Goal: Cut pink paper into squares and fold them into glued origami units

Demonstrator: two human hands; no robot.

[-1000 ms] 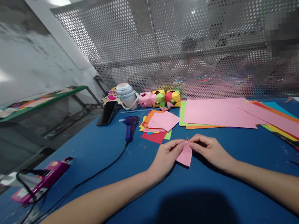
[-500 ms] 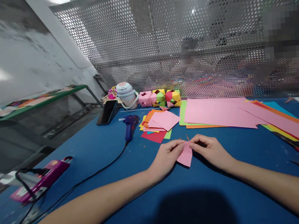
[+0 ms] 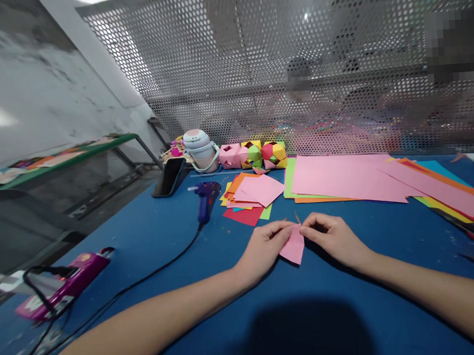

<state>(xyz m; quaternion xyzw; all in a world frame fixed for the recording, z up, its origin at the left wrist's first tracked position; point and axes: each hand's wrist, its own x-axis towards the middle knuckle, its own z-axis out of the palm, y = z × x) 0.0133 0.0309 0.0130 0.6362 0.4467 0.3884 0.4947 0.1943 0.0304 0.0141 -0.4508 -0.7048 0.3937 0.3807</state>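
I see both hands, left hand and right hand, pinching the thin, floppy pink paper at its top edge; it looks easily creased.

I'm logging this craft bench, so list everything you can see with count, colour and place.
small paper piece: one, pink, pinched between both hands at table centre
small paper squares: one stack, pink on top of mixed colours, behind the hands
large paper sheets: one spread, pink over green, orange, yellow, blue, back right
paper cubes: three, one pink and two multicoloured, along the mesh screen
glue gun: one, blue, corded, left of the squares
phone: one, black, back left
jar: one, pale, beside the phone
pink device: one, left edge
table: one, blue
left hand: holding the piece
right hand: holding the piece
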